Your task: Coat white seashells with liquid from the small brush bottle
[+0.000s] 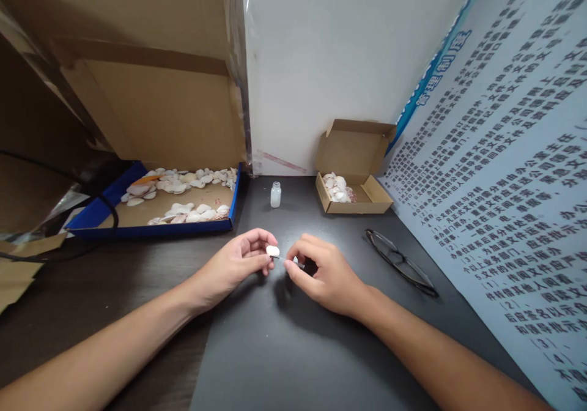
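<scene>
Pinched between the thumb and fingers of my left hand [238, 259] is a small white seashell [273, 251]. My right hand [328, 271] is closed on a thin brush [281, 258], whose dark tip meets the shell's lower edge. The brush's other end pokes out behind the fingertips; a pale bit beside it is mostly hidden by the fingers. Both hands are held just above the dark grey mat. Beyond them, a small glass bottle [275, 196] with whitish contents stands upright, its mouth uncapped.
At the left, a blue-edged cardboard box [137, 232] holds many shells. A smaller brown box [358, 208], lid raised, has more shells at the back right. Folded eyeglasses [401, 261] lie right of my hand. A black cable [107, 206] crosses the left side; a printed sheet [504, 172] borders the right.
</scene>
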The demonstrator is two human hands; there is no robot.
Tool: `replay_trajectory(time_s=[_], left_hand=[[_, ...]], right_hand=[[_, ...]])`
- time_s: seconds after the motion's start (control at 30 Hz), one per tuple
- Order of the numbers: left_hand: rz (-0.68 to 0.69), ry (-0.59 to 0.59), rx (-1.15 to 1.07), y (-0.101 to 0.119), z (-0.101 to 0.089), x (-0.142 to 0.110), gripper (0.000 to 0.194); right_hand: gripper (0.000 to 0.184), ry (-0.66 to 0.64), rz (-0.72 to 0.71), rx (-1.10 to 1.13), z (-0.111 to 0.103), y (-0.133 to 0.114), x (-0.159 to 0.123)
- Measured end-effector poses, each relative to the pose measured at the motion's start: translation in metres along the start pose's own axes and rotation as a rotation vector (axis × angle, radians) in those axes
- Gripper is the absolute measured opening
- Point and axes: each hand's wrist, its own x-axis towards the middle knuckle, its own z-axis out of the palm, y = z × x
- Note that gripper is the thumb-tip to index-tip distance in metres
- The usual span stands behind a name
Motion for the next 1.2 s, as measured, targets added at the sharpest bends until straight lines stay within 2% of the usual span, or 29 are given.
replay_trajectory(time_s=[0.27,0.6,0.8,0.9,1.07,1.2], left_hand=[[0.010,-0.010,-0.027,0.0009,0.0012,-0.0006,0.024],[-0.053,-0.006,0.012,0.0030,0.0024,0.0001,0.029],[-0.063,0.005,0.089,0.0037,0.0041,0.0002,0.032],[-0.024,0.016,0.156,0.0030,0.0052,0.0001,0.030],[0.068,0.010,0.259,0.0036,0.0063,-0.0012,0.024],[0.072,0.007,0.271,0.0047,0.0068,-0.0023,0.024]], right_hand=[[0.012,0.049,-0.002,-0.012,0.0017,-0.0005,0.0006],[0.011,0.084,-0.017,-0.002,0.0031,0.0006,0.0004],[0.012,0.102,0.064,-0.093,-0.0009,-0.0005,0.0040],[0.012,0.118,0.076,-0.126,-0.0044,-0.0024,0.0036],[0.011,0.053,-0.014,-0.091,-0.0042,-0.0039,0.0011],[0.011,0.085,0.044,-0.136,-0.0040,-0.0020,0.0015]])
